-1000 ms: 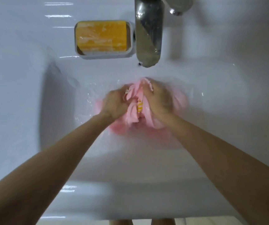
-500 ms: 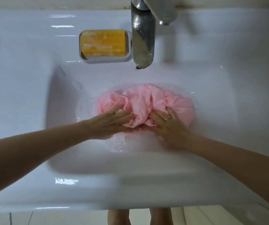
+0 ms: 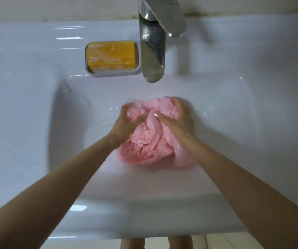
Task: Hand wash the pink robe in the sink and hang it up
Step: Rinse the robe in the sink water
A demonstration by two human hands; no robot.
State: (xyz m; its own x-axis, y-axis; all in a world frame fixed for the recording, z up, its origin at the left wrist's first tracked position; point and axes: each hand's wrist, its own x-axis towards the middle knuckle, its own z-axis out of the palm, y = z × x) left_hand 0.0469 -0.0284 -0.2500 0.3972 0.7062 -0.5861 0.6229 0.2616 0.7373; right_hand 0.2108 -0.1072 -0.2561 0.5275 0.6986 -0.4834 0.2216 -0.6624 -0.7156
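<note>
Together, left hand (image 3: 126, 124) and right hand (image 3: 179, 123), both tight around the pink robe (image 3: 149, 145).

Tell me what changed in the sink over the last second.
A second ago both hands held the pink robe bunched between them, then pressed on its near edge. Now the left hand and right hand have reached farther over the bundle and grip its folds. The robe stays in the water in the sink; soap bar and faucet are unmoved.
</note>
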